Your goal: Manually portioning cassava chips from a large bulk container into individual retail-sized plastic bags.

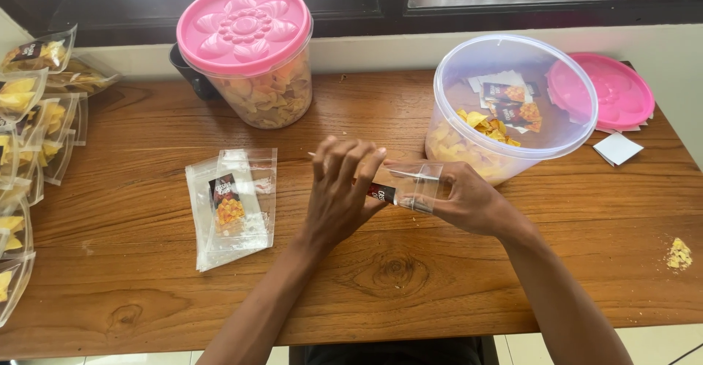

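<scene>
A small clear plastic pouch [411, 183] with a dark printed label is held over the wooden table [439, 277] between both hands. My left hand [338, 193] has its fingers spread against the pouch's left end. My right hand [469, 202] grips the pouch from the right, thumb and fingers around it. Just behind the hands, an open clear plastic tub [512, 101] leans toward me, with yellow chips and several printed label cards inside.
A stack of empty clear pouches [233, 205] with a label lies left of my hands. A chip-filled jar with a pink lid [249, 50] stands at the back. Filled chip bags [29, 131] line the left edge. A loose pink lid [611, 90], a white card [617, 147] and crumbs [679, 254] sit at the right.
</scene>
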